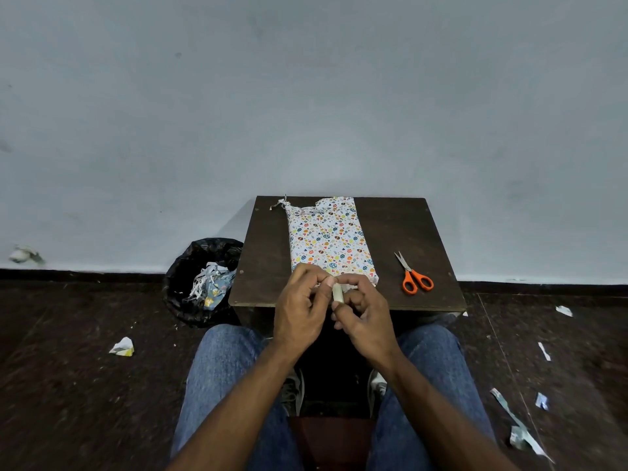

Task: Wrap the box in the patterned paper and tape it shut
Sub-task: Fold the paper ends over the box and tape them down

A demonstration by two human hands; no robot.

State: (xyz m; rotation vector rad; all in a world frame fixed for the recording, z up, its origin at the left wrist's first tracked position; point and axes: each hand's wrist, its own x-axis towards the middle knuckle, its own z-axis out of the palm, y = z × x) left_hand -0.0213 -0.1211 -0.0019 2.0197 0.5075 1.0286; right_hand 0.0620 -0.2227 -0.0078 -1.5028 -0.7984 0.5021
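A: Head view: where is the box?

B: Mid-table, patterned paper around it, far end ragged and open. Left hand and right hand both pinch a small tape roll at its near end.

A: Handling?

B: Probably light and rigid; the paper tears, so hold it by the long sides. Scissors lie right; the table edges are close.

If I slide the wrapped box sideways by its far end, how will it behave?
The wrapped box lies flat and broad on the table, so it should slide, not tip. Its far paper end looks ragged and untaped; it will probably crumple or tear if pushed there.
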